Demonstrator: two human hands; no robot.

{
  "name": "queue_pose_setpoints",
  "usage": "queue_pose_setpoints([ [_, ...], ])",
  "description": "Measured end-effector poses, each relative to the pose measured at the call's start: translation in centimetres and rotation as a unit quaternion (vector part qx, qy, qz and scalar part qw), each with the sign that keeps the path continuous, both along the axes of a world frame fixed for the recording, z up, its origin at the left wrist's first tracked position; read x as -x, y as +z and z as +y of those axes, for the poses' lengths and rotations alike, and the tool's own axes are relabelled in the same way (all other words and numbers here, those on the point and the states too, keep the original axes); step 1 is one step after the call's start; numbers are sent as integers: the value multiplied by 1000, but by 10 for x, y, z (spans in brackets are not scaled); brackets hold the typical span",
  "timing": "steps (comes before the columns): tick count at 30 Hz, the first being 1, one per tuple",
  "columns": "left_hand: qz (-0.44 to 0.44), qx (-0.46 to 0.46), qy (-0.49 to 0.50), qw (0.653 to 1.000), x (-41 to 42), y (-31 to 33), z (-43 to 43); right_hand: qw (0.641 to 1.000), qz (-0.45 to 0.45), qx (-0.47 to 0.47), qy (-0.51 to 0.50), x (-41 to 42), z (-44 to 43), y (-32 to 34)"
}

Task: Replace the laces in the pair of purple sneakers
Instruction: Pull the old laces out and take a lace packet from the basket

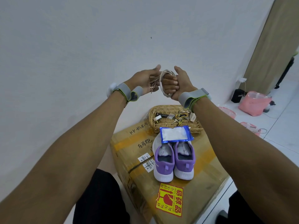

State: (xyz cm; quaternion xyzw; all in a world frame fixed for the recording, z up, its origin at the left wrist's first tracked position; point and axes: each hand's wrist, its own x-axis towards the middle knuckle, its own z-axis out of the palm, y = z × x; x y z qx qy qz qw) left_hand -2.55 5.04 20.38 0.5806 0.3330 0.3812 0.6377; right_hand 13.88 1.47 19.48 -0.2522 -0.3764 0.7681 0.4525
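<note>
Two purple sneakers (174,160) stand side by side on a cardboard box (132,152), heels toward me, with no laces visible in them. Both my arms are raised in front of the wall. A bundle of beige laces (163,80) is wound in loops around the curled fingers of my right hand (176,83). My left hand (145,80) holds the loose lace ends, which hang down beside it. A blue-edged clear packet (176,134) lies across the toes of the sneakers.
A wicker basket (153,117) with keys and small items sits behind the sneakers on the box. A red-and-yellow fragile sticker (169,201) marks the box's near side. Pink bags (254,102) and a black object lie on the tiled floor at right, beside a wooden panel (273,46).
</note>
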Motion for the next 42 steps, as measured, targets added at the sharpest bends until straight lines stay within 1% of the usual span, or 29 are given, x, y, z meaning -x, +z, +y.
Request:
queue_pose_setpoints([
  [3,33,-21,-32,999,-1,2,-2,1000,-5,8,-19,-4,-1,1],
  [8,47,-127,-14,991,-6,-10,10,998,-7,23,-62,-3,-3,2],
  [11,40,-136,-10,990,-7,-12,11,998,-9,23,-63,-3,-1,0],
  [15,68,-177,31,981,-11,-9,11,995,-7,31,-98,2,2,1],
  [17,105,-212,44,971,-13,-8,11,992,-8,31,-125,4,6,-1],
  [20,189,-291,75,935,-17,-7,9,991,-16,2,-134,4,11,-8],
  [21,207,-309,83,924,-19,-7,9,990,-23,-11,-138,4,12,-10],
  [23,223,-325,96,914,-20,-9,9,987,-41,-39,-149,4,12,-12],
  [25,227,-321,105,914,-22,-11,12,981,-47,-64,-174,3,12,-14],
  [28,243,-309,110,913,-27,-13,14,963,-41,-70,-257,1,17,-22],
  [30,258,-313,125,906,-32,-12,14,942,-66,-77,-319,2,18,-25],
  [32,267,-312,144,900,-37,-12,13,915,-111,-82,-378,0,19,-28],
  [34,261,-298,146,906,-40,-14,15,894,-142,-89,-416,-6,18,-32],
  [37,197,-254,115,940,-41,-22,15,882,-171,-106,-427,-9,20,-35],
  [41,94,-171,148,970,-59,-39,5,858,-222,-60,-459,-10,29,-30],
  [42,68,-145,154,975,-65,-43,1,857,-215,-47,-465,-13,31,-31],
])
